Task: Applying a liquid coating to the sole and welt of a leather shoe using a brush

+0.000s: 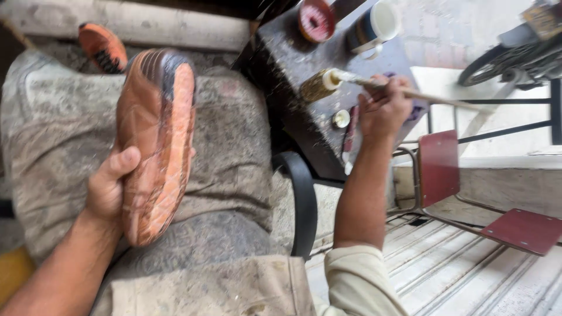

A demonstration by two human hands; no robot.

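Currently: your left hand [108, 187] grips the orange shoe [155, 146], sole up, left of centre. Your right hand [383, 108] clasps the brush [328, 82] over the dark worktop [293, 52], upper centre. Risk: brush drips glue; nearby cup [374, 26] tips.

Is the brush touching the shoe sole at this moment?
No. The right hand holds the brush over the dark table, well apart from the shoe in the left hand.
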